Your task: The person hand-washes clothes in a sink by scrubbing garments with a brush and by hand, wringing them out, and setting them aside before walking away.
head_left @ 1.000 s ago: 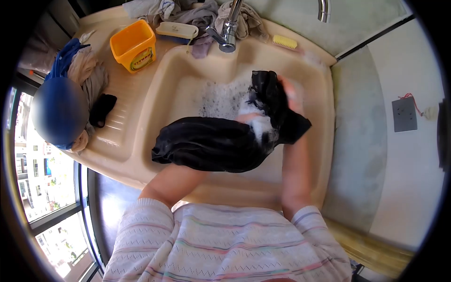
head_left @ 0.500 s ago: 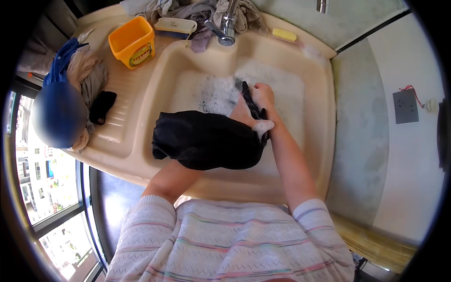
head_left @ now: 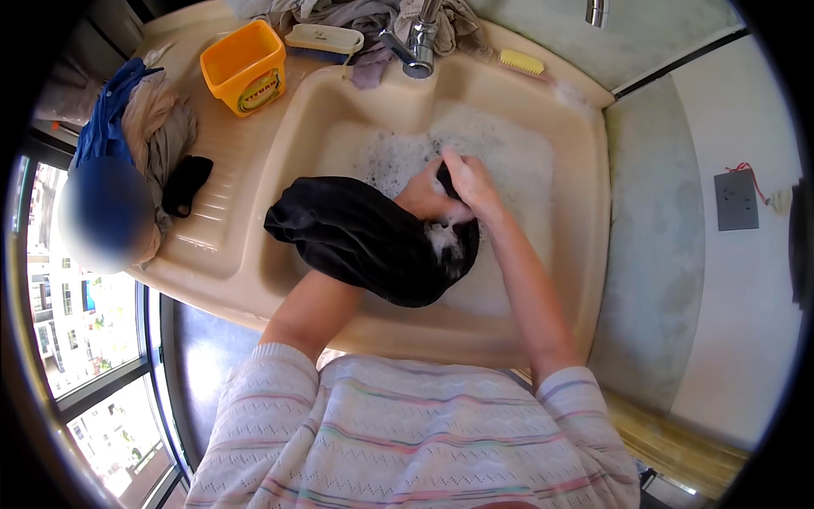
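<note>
A black garment (head_left: pixel 365 242) is draped over my left forearm, its lower part bunched and wet with white suds near the wrist. My left hand (head_left: pixel 426 193) grips part of the black cloth, with the wrist hidden under the garment. Close against it, my right hand (head_left: pixel 471 182) is closed on the same cloth, thumb and fingers pressed together above the sink. Below both hands lies foamy water (head_left: pixel 517 161) in the beige sink (head_left: pixel 585 280). The exact kind of garment cannot be made out.
A yellow-orange tub (head_left: pixel 244 72), a white-backed brush (head_left: pixel 325 39) and a yellow brush (head_left: pixel 521 61) stand around the rim. The faucet (head_left: pixel 420 47) rises at the back. Clothes (head_left: pixel 157 127) and a small black cloth (head_left: pixel 186 185) lie on the left drainboard; more laundry (head_left: pixel 356 19) is heaped behind.
My hands have come closer together, and the right one has turned over the cloth. The garment's left end has risen, its right end has folded down, and suds show on it.
</note>
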Motion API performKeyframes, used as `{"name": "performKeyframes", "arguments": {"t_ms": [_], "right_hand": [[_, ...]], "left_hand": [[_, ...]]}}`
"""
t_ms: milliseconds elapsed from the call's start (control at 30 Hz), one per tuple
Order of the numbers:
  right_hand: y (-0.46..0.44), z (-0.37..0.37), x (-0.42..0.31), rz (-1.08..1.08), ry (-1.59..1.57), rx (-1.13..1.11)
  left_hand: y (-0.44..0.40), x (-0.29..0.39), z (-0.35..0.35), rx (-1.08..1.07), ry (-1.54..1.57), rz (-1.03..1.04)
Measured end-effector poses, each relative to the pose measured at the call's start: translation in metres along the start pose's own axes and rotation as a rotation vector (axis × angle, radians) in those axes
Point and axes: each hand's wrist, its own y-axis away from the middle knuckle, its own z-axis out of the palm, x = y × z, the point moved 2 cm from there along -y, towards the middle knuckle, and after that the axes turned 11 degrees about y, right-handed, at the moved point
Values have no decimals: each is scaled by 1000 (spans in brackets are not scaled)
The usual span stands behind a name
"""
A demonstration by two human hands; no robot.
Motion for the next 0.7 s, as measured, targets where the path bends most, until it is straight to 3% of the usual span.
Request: {"name": "performKeyframes", "arguments": {"t_ms": [100, 200, 300, 367, 400, 467, 533, 700], "right_hand": [[19, -13, -34, -31, 249, -115], [17, -9, -33, -141, 367, -88], [11, -25, -48, -238, 606, -362], [27, -37, -89, -437, 640, -302], [34, -36, -107, -532, 651, -265], [50, -7, -128, -541, 732, -620], [73, 16, -133, -616, 735, -638], [95, 33, -129, -837, 526, -696]], "left_hand": [[-8, -18, -9, -21, -128, 72], [-17, -35, -21, 59, -314, 74], [-25, -47, -34, 19, -593, -66], [-15, -47, -38, 6, -754, -145], [-2, -44, -41, 69, -781, -161], [22, -35, -41, 261, -746, -160], [38, -17, -30, 441, -664, -176], [8, 19, 1, 506, -620, -236]]}}
